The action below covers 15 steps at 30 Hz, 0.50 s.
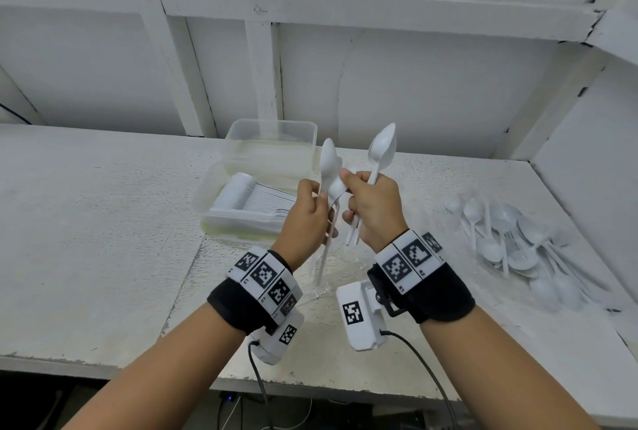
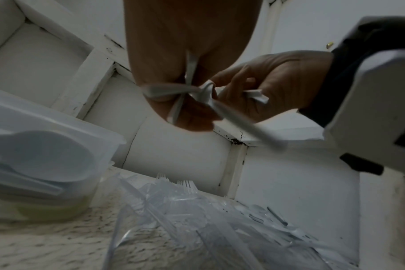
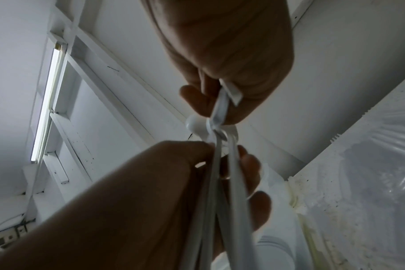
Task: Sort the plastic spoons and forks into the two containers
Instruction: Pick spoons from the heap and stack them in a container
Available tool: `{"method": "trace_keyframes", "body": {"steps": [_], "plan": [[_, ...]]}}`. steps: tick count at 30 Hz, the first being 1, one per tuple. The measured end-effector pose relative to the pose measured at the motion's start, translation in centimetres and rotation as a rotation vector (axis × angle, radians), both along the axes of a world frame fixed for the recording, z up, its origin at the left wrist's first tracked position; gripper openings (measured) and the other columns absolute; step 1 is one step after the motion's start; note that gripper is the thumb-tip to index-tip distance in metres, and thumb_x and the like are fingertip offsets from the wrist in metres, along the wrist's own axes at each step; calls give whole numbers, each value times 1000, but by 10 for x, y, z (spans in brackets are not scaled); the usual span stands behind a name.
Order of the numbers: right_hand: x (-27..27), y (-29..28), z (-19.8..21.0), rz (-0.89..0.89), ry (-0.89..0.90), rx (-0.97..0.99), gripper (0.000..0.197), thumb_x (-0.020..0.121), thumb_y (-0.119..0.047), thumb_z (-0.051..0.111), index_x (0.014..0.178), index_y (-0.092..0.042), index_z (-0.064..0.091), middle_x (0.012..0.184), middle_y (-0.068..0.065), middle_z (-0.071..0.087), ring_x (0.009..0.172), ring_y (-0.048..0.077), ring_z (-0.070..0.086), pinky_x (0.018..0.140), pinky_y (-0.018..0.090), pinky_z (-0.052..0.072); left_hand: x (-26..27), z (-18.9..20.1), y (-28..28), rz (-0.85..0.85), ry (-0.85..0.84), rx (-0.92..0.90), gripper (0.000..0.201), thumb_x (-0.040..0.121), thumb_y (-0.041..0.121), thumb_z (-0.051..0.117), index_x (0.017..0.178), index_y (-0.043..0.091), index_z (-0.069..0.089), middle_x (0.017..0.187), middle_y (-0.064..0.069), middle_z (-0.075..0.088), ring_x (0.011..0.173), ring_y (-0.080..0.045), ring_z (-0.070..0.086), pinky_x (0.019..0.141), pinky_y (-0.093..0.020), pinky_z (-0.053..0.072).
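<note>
Over a speckled white worktop (image 1: pixel 103 257), L hand (image 1: pixel 307 212) and R hand (image 1: pixel 374 208) each grip white plastic spoons (image 1: pixel 381 150) by the handles, fingers curled tight, bowls up. More spoons, bagged (image 1: pixel 518 243), lie to the right. Behind: spoon-filled container (image 1: pixel 248 202), empty container (image 1: pixel 271 143), white paneled wall (image 1: pixel 397 84).

White spoons (image 1: pixel 381 150), clear containers (image 1: pixel 272 139), speckled grey-white counter (image 1: pixel 103 222), black wristbands (image 1: pixel 438 291) carried black-and-white checker markers (image 1: pixel 397 267).
</note>
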State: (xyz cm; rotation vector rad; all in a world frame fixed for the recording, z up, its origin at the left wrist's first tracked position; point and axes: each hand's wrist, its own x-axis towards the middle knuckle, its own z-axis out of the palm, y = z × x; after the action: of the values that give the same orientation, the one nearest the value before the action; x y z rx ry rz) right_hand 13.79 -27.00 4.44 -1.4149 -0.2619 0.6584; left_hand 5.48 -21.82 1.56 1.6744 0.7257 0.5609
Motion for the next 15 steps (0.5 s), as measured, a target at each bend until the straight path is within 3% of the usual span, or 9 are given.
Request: {"method": "trace_keyframes", "body": {"steps": [4, 7, 10, 12, 15], "plan": [[-4, 2, -3, 5, -39, -24, 24, 89, -15, 62, 79, -13, 40, 59, 3, 46, 28, 1, 40, 37, 18, 38, 0, -3, 0, 7, -2, 39, 8, 102, 22, 31, 103, 15, 34, 70, -4, 52, 55, -10, 44, 49, -19, 34], [-6, 1, -3, 52, -94, -31, 22, 91, -25, 59, 81, -12, 43, 63, 3, 50, 30, 1, 42, 37, 19, 39, -1, -2, 1, 12, -17, 20, 8, 102, 23, 30, 102, 16, 34, 69, -3, 47, 53, -9, 41, 46, -16, 33], [-1, -4, -3, 51, -213, -78, 15, 96, -23, 46, 83, -17, 51, 77, 3, 56, 45, 4, 42, 38, 19, 36, -4, 0, 4, -17, -63, -100, 8, 102, 24, 31, 97, 21, 37, 65, 0, 43, 45, -5, 35, 43, -17, 30], [5, -10, -4, 53, -292, -112, 3, 94, -18, 48, 96, -19, 51, 78, 0, 52, 53, 7, 41, 37, 16, 33, -7, 2, 5, -30, -83, -166, 9, 102, 24, 32, 101, 19, 39, 63, 2, 42, 40, -2, 33, 42, -16, 29], [8, -16, -12, 173, -433, -111, 26, 90, -21, 59, 115, -25, 53, 87, -5, 57, 62, 3, 44, 45, 12, 32, -7, 3, 4, -51, -102, -217, 9, 102, 22, 32, 102, 16, 39, 61, 1, 41, 39, -3, 32, 41, -16, 27]]}}
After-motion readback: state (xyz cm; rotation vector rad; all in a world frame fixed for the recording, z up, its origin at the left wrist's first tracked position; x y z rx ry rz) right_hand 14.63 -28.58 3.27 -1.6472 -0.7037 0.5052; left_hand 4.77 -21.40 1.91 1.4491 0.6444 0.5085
